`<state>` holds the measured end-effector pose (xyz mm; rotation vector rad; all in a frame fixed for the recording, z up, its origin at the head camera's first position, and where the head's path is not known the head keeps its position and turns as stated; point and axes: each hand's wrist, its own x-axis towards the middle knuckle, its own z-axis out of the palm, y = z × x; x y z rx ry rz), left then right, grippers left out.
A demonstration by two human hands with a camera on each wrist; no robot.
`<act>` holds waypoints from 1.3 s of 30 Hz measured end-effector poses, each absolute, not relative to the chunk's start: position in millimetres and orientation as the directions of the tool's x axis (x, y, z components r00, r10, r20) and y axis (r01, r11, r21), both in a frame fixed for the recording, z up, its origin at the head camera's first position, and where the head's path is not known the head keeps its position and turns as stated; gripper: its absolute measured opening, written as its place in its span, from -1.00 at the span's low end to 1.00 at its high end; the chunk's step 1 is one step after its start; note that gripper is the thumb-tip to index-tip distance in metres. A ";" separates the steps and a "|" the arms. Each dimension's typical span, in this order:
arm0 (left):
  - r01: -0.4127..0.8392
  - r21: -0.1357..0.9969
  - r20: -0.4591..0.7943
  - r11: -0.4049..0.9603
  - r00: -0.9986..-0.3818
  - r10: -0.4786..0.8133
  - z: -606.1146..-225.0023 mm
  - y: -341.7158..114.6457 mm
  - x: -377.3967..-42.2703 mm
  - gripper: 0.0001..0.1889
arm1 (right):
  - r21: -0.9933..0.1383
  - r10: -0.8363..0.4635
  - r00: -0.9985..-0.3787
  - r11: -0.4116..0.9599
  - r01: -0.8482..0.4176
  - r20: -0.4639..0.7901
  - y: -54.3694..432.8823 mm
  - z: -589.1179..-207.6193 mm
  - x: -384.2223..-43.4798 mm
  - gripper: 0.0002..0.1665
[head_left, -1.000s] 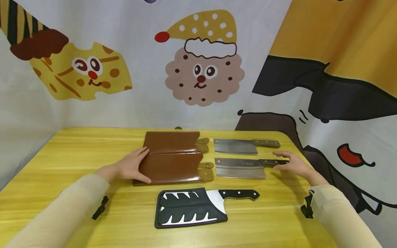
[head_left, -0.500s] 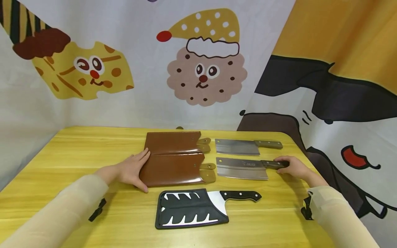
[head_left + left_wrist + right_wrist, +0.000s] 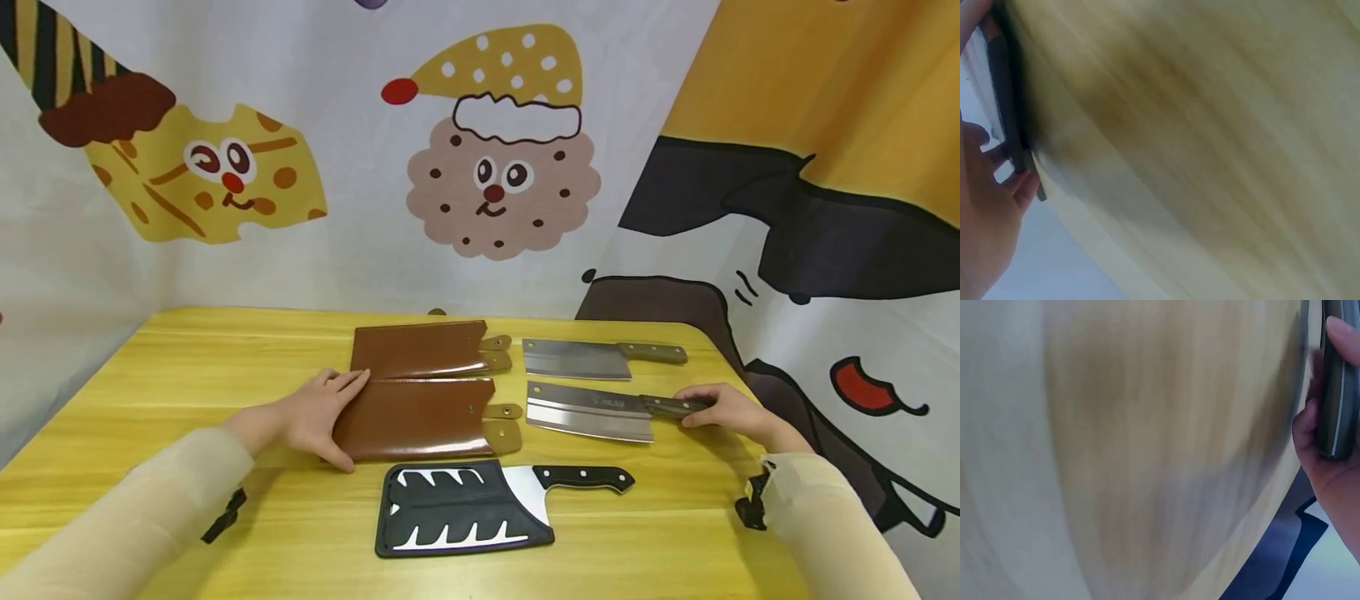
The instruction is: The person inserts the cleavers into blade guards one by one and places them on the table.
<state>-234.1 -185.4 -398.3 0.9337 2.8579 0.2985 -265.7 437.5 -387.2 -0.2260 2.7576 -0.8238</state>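
My left hand (image 3: 311, 417) holds the left end of the nearer brown leather knife sheath (image 3: 420, 419), thumb at its near corner and fingers at its far corner. In the left wrist view the sheath's dark edge (image 3: 1004, 94) lies between fingers and thumb. The dark handle (image 3: 1337, 394) of the nearer cleaver (image 3: 588, 408) is in my right hand (image 3: 731, 412), seen in the right wrist view too. Its bare blade points left, towards the sheath's mouth, with a gap between. Behind them lie a second brown sheath (image 3: 416, 350) and a second cleaver (image 3: 577, 358).
A white-bladed cleaver with a black handle (image 3: 581, 477) lies nearest me, its blade in a black guard (image 3: 461, 508). The yellow wooden table (image 3: 225, 350) ends at a patterned cloth (image 3: 360, 267) behind and on the right.
My right hand has closed round the nearer cleaver's handle, and the cleaver has tilted slightly, handle end nearer. My left hand and its sheath have shifted a little towards me.
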 end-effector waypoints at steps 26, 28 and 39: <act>0.546 0.445 0.148 0.710 -0.826 0.543 -387.7 -174.0 -226.4 0.25 | -0.700 -0.212 -0.968 0.712 -0.057 -0.137 442.9 -352.2 -245.5 -0.37; 0.553 0.447 0.162 0.703 -0.823 0.544 -385.6 -172.6 -226.4 0.24 | -0.717 -0.227 -0.964 0.694 -0.063 -0.135 439.4 -349.5 -246.8 -0.39; 0.586 0.429 0.224 0.687 -0.806 0.548 -374.3 -162.9 -224.9 0.24 | -0.767 -0.294 -0.949 0.633 -0.107 -0.111 428.2 -342.5 -249.8 -0.60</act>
